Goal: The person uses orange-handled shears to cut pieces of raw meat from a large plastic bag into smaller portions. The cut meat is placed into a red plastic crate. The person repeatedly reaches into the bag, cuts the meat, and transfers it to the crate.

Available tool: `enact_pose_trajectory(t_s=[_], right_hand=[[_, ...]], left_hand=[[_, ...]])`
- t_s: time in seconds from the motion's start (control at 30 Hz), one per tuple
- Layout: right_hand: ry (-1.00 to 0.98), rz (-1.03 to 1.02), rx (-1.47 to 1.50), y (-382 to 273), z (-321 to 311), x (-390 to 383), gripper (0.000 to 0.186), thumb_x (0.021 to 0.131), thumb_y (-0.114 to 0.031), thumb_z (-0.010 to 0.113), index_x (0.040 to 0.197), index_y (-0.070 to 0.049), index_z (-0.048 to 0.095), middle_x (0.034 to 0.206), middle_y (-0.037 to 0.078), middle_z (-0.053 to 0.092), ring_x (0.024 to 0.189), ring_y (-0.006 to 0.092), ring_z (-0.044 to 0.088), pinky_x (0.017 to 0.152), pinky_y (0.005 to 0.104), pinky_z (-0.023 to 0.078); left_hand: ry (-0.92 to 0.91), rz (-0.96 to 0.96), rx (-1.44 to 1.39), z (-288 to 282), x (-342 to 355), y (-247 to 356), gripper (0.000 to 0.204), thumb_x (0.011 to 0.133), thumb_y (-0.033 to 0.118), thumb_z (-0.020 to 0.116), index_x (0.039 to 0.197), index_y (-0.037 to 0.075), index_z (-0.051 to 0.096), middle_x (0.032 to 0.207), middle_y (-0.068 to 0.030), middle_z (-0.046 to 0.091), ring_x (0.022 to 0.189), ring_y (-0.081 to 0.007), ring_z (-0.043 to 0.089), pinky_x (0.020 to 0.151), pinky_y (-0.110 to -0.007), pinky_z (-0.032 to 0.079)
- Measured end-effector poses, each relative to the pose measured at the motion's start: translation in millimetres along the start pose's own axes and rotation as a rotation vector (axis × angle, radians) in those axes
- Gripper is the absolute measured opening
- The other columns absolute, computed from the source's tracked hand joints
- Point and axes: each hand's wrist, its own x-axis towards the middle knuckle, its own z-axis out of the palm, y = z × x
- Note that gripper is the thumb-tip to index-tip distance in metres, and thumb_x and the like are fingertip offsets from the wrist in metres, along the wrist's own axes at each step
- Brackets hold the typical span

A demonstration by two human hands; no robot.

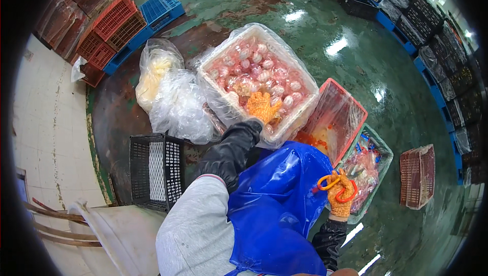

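Observation:
My left hand (263,105), in an orange textured glove, reaches into the near side of a white crate (305,104) lined with clear plastic. Its fingers are spread over the contents, and I see no item held in them. Many pale, striped round pieces in clear reddish wrapping (264,76) fill that crate. In my right hand (339,200), gloved alike, is a pair of scissors (325,181) with orange-red loop handles; the blades are hidden. That hand is beside a green crate (389,155) of mixed plastic scraps, at the right edge of my blue apron (279,210).
A red crate (351,98) with plastic film and orange bits stands between the white and green crates. Bulging clear bags (180,103) and a black crate (156,172) are at left. Another red crate (418,176) stands at right. Stacked crates line both sides; the green floor is wet.

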Motion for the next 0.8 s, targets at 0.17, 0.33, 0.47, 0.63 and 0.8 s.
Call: enact_pose_trajectory(t_s=[0.17,0.33,0.47,0.63,0.8], right_hand=[[-0.004,0.008,-0.213,4,27,-5,0.042,0.085,-0.016,0.053,0.123,-0.004,0.04,0.09,0.014,0.059,0.073,0.0194,0.056,0.067,0.0312,0.047],[0.016,-0.036,-0.59,7,42,-14,0.035,0.087,-0.013,0.054,0.12,-0.008,0.044,0.085,0.013,0.058,0.063,0.014,0.054,0.056,0.0246,0.046],[-0.026,-0.749,-1.179,22,73,-4,0.039,0.085,-0.01,0.055,0.122,-0.006,0.045,0.083,0.008,0.059,0.07,0.0118,0.055,0.057,0.0252,0.046],[-0.123,-1.081,-1.685,23,117,-6,0.045,0.081,-0.008,0.06,0.124,-0.007,0.046,0.082,0.009,0.059,0.074,0.0156,0.055,0.064,0.03,0.045],[-0.09,-0.757,-1.379,28,105,-14,0.048,0.077,-0.006,0.064,0.122,-0.01,0.048,0.073,0.006,0.054,0.062,0.0123,0.052,0.058,0.025,0.043]], left_hand=[[0.017,0.042,-0.514,43,11,-22,0.023,0.08,0.031,0.058,0.079,0.009,0.06,0.082,-0.0109,0.058,0.076,-0.0256,0.056,0.068,-0.04,0.044],[-0.46,-0.566,-2.121,-17,-8,-7,0.025,0.088,0.027,0.052,0.101,0.006,0.056,0.084,-0.0062,0.058,0.067,-0.0157,0.054,0.08,-0.043,0.049],[-0.679,-0.497,-2.246,-40,-32,15,0.028,0.09,0.026,0.046,0.108,0.005,0.052,0.118,-0.0152,0.05,0.099,-0.0279,0.055,0.089,-0.052,0.043],[-0.878,-0.292,-2.103,-53,-52,48,0.028,0.089,0.026,0.049,0.104,0.003,0.054,0.113,-0.0178,0.053,0.102,-0.029,0.055,0.081,-0.048,0.05],[-1.087,-0.305,-2.072,-61,-64,63,0.024,0.088,0.022,0.05,0.102,0.003,0.055,0.106,-0.0148,0.056,0.1,-0.0274,0.056,0.076,-0.045,0.053]])
